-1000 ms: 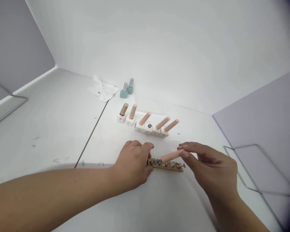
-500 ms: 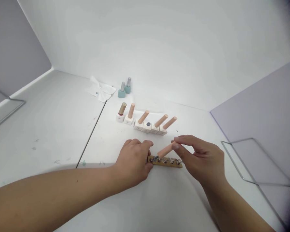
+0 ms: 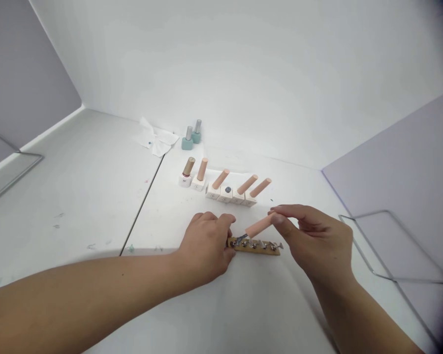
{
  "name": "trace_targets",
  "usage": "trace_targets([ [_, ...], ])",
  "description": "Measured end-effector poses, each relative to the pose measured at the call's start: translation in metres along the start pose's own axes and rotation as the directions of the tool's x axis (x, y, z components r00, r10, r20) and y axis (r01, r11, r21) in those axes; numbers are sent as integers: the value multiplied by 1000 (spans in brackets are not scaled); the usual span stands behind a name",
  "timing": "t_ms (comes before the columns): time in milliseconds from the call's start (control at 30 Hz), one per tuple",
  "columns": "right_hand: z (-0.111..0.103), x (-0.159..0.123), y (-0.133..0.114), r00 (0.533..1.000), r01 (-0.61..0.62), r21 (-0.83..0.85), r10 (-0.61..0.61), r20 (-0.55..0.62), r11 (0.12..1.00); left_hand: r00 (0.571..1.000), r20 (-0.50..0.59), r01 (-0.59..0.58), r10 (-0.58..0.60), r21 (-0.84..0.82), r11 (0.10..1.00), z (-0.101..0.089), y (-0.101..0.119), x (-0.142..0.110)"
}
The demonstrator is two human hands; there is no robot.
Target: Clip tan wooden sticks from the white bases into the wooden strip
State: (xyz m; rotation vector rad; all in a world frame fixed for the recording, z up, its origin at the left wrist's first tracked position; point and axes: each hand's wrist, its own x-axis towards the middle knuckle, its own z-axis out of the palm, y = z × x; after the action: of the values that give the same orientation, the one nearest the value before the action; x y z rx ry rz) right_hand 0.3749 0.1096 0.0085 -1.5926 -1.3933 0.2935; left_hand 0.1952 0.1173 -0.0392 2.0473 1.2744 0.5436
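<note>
My left hand (image 3: 208,243) rests on the table, its thumb and fingers closed on the left end of a narrow wooden strip (image 3: 260,249). Several small shiny pieces sit in a row along that strip; their exact kind is too small to tell. Between thumb and fingertips, my right hand (image 3: 313,241) holds a nail polish brush (image 3: 259,226) by its peach cap. The brush slants down to the left, its dark-coated bristles at the strip's left end. Behind the strip, one white nail polish bottle (image 3: 226,194) stands uncapped, with dark polish at its mouth.
Peach-capped white bottles (image 3: 199,183) and a gold-capped bottle (image 3: 185,179) stand beside the uncapped one. Farther back are two teal bottles (image 3: 187,143) and a crumpled white tissue (image 3: 160,143). Wire stands (image 3: 384,278) flank the table. A dark seam (image 3: 142,211) crosses it.
My right hand has shifted slightly right and the brush lies at a flatter slant, showing more of its bristles. My left hand keeps its hold on the strip.
</note>
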Motion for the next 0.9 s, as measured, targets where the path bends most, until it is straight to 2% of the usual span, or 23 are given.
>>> trace_targets([
  [100,1,0,2,998,38,3,-38,49,999,1000,1,8,-8,-2,1000,-1,1,0],
  [267,1,6,5,979,138,-88,-122,162,987,1000,-8,-11,11,-6,1000,-1,1,-2],
  [400,1,7,5,973,192,-123,-172,154,974,1000,-17,-2,2,-7,1000,0,0,-2],
  [633,3,3,1,997,71,-135,-66,43,988,999,-27,-21,21,5,1000,-1,0,-1],
  [767,0,3,-2,1000,26,-85,-26,1,996,1000,3,-1,1,13,1000,-3,2,-2],
  [900,-2,3,1,1000,3,-2,-3,21,1000,1000,0,0,0,21,1000,-4,2,-1],
])
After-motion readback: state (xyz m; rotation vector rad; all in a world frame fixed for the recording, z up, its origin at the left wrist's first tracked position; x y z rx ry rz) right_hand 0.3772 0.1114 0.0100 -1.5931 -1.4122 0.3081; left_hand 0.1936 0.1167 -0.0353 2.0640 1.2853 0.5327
